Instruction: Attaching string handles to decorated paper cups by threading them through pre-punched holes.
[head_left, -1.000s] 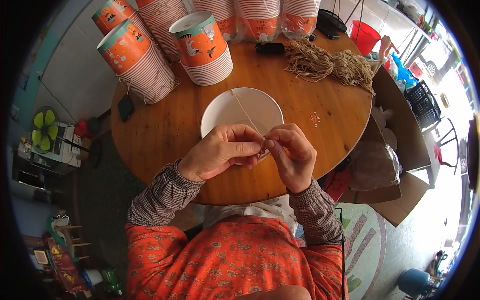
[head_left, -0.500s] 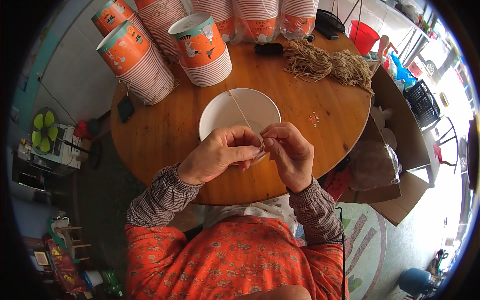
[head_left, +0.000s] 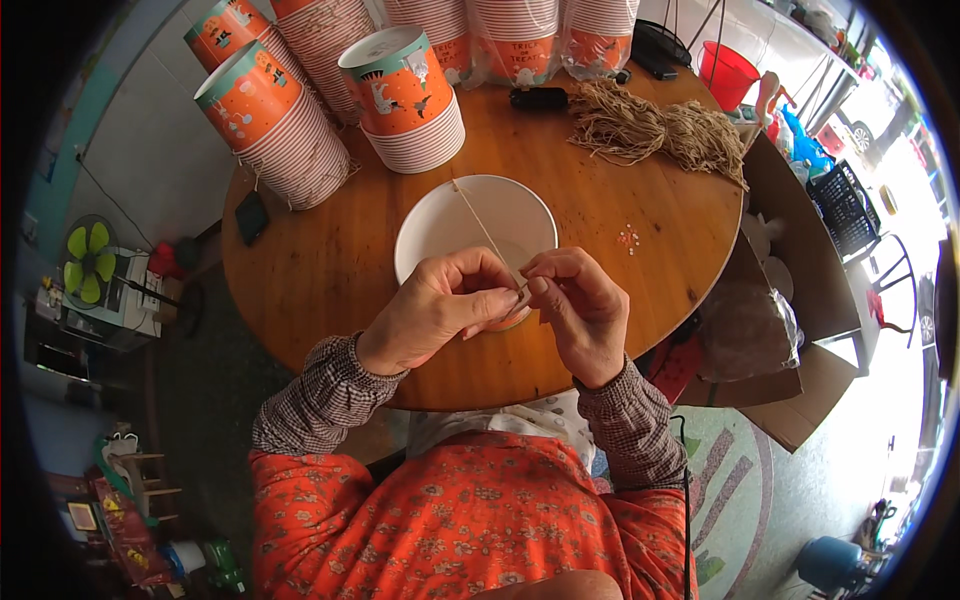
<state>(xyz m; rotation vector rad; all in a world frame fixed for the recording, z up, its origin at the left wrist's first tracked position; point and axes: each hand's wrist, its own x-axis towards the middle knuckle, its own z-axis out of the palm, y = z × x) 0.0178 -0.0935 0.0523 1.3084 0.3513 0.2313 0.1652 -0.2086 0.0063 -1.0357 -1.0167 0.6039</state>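
A white-lined paper bucket stands on the table in front of me. From its far rim a thin beige string runs taut across the opening to my fingers. My left hand is closed over the bucket's near side, thumb and forefinger pinching the string's end. My right hand meets it at the fingertips, also pinching the string. Whether a small piece sits between the fingertips is too small to make out. Both hands hide the near rim.
Nested orange-and-striped bucket stacks fill the far side of the round wooden table. A bundle of beige strings lies at far right, near a black object. Tiny pale bits are scattered right of the bucket. Open cardboard boxes stand beside the table.
The bucket has shifted slightly to the left and away from me. My hands stay almost in place, fingertips still together on the string.
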